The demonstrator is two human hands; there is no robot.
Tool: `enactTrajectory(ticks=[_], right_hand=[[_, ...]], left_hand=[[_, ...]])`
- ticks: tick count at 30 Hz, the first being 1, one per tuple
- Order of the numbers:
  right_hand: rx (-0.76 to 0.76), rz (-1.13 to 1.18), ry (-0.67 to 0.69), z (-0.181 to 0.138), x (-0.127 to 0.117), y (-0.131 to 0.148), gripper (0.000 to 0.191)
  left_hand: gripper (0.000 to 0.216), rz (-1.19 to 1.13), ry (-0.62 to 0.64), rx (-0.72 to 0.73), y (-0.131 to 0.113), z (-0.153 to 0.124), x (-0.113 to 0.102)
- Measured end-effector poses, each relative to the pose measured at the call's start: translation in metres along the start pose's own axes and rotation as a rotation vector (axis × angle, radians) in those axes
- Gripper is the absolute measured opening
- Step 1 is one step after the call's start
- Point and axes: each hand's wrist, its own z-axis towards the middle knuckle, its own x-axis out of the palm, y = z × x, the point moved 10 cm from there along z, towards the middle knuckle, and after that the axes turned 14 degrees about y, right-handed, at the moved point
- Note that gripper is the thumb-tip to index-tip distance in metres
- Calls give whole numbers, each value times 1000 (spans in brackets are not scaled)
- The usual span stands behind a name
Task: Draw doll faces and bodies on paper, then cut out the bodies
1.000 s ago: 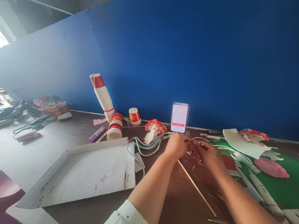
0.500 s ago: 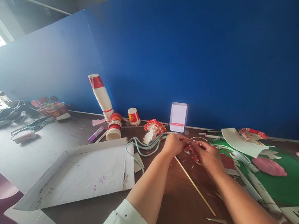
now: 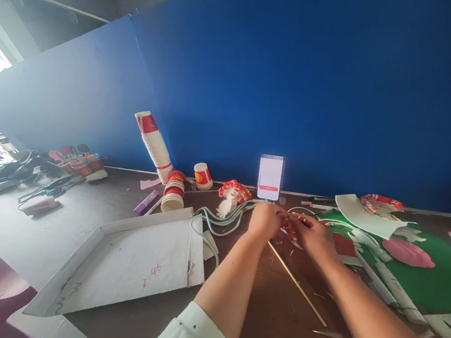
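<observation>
My left hand (image 3: 266, 220) and my right hand (image 3: 311, 234) meet over the middle of the table, fingertips almost touching. Both have their fingers pinched together. Just under the right fingers shows a red-and-white cut paper piece (image 3: 290, 231), which the right hand seems to grip. What the left fingers pinch is hidden behind that hand. A thin wooden stick (image 3: 297, 285) slants across the table from beside the left wrist. Right of the stick's lower end lies a small pointed blade (image 3: 328, 334). Behind the hands a phone (image 3: 270, 177) with a lit screen stands upright.
Left of my arms lies a shallow white box (image 3: 125, 266), with pale cables (image 3: 218, 222) behind it. Stacked paper cups (image 3: 155, 151), a single cup (image 3: 203, 176) and a red-and-white paper flower (image 3: 234, 192) stand farther back. At right are a green sheet (image 3: 443, 281), markers and a pink oval (image 3: 408, 253).
My left hand has shifted slightly right and the two hands are a little closer together. The whole view has moved slightly. Other things stay where they were.
</observation>
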Motion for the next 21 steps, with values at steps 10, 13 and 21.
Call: enactTrajectory(ticks=[10, 13, 21], right_hand=[[-81, 79, 40, 3, 9, 1, 39], [-99, 42, 44, -2, 9, 7, 35], [-136, -85, 32, -10, 12, 21, 30]], left_hand=[[17, -76, 12, -47, 14, 4, -2], [17, -120, 56, -67, 20, 5, 0], [22, -148, 127, -109, 20, 1, 5]])
